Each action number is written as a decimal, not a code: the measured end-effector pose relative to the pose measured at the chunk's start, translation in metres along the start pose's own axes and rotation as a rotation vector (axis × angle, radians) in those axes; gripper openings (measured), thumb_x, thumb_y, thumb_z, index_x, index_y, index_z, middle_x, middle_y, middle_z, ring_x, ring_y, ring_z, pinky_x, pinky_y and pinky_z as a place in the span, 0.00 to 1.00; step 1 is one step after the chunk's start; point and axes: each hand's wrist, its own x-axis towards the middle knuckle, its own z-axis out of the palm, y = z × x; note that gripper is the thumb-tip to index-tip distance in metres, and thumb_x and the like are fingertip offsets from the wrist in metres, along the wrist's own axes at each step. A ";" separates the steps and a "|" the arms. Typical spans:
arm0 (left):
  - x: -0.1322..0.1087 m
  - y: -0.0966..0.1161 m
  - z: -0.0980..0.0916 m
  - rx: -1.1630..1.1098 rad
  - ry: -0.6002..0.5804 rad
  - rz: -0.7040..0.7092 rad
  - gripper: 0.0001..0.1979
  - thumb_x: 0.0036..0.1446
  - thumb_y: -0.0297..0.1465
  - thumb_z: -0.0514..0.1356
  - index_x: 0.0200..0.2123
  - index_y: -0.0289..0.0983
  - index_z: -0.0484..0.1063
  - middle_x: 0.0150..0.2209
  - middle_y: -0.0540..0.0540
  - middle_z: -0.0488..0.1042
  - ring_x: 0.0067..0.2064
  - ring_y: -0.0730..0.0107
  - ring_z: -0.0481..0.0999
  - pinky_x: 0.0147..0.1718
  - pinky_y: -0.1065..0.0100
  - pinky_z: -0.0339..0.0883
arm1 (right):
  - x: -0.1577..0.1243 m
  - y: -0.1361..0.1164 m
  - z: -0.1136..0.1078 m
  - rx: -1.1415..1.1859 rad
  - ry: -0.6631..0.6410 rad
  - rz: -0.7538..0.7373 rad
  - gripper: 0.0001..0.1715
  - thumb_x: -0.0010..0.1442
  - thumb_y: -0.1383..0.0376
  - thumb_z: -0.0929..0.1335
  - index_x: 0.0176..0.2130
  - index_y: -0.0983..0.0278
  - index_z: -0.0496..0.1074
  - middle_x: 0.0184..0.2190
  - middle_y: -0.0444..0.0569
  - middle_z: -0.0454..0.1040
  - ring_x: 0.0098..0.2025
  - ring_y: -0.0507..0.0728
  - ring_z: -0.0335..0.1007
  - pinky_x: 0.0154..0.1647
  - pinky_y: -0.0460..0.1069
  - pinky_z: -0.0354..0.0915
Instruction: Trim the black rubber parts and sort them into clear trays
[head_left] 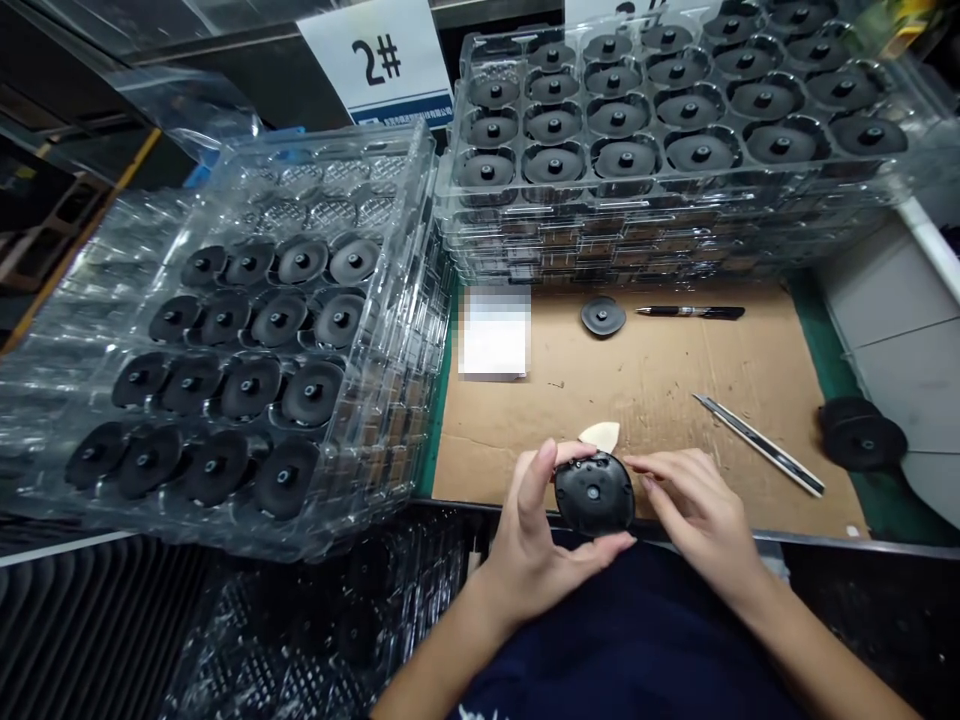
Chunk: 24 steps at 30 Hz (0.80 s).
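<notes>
At the far left a stack of clear blister trays (pixel 247 370) sits tilted, its top tray holding rows of round black parts in four columns, with the back pockets bare. Behind it stands a white sign (pixel 375 60) printed "2#" over a blue strip whose small print is too fine to read. A cardboard sheet (pixel 675 380) covers the worktop; on it lies a white card (pixel 493 332), blurred beyond reading. Near the front edge the left hand (pixel 536 545) has its grip closed around a black disc (pixel 594 493), thumb at the top rim and fingers curled beneath, holding it just above the cardboard's edge. A small beige piece (pixel 601 435) lies just behind the disc. The right hand (pixel 697 515) lays its fingertips on the disc's right rim; whether that grip pinches or only touches, I cannot tell. Farther back lie a loose disc (pixel 603 316) and a black pen (pixel 690 312), before a second tray stack (pixel 675 120) full of discs. Rightward lies a slim knife (pixel 757 443), then two stacked black discs (pixel 862 435).
</notes>
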 end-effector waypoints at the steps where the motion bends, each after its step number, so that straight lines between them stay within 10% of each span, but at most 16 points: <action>1: 0.001 -0.002 0.000 0.069 -0.023 0.075 0.50 0.42 0.19 0.68 0.63 0.50 0.45 0.54 0.40 0.68 0.54 0.56 0.68 0.55 0.50 0.57 | 0.000 -0.003 -0.004 0.017 0.018 -0.025 0.16 0.60 0.72 0.64 0.47 0.59 0.69 0.40 0.48 0.73 0.42 0.56 0.66 0.43 0.54 0.61; 9: 0.006 -0.005 0.005 0.279 -0.086 0.133 0.51 0.45 0.34 0.69 0.65 0.38 0.40 0.51 0.35 0.69 0.51 0.55 0.71 0.52 0.52 0.64 | 0.022 -0.029 -0.048 0.041 -0.191 -0.350 0.24 0.57 0.64 0.69 0.54 0.57 0.67 0.42 0.49 0.71 0.40 0.55 0.63 0.44 0.54 0.58; 17: 0.007 0.001 0.012 0.370 0.069 0.023 0.50 0.43 0.31 0.70 0.64 0.40 0.44 0.49 0.38 0.69 0.51 0.56 0.71 0.52 0.55 0.64 | 0.020 0.042 -0.038 -0.282 0.233 0.245 0.23 0.58 0.57 0.67 0.51 0.62 0.69 0.48 0.56 0.67 0.49 0.63 0.63 0.51 0.61 0.58; 24: 0.013 0.001 0.020 0.469 0.224 0.087 0.52 0.40 0.29 0.71 0.64 0.39 0.45 0.48 0.38 0.68 0.50 0.56 0.70 0.51 0.55 0.65 | 0.005 0.085 -0.024 -0.261 0.359 0.287 0.12 0.61 0.59 0.63 0.38 0.65 0.71 0.42 0.57 0.71 0.47 0.63 0.66 0.50 0.61 0.60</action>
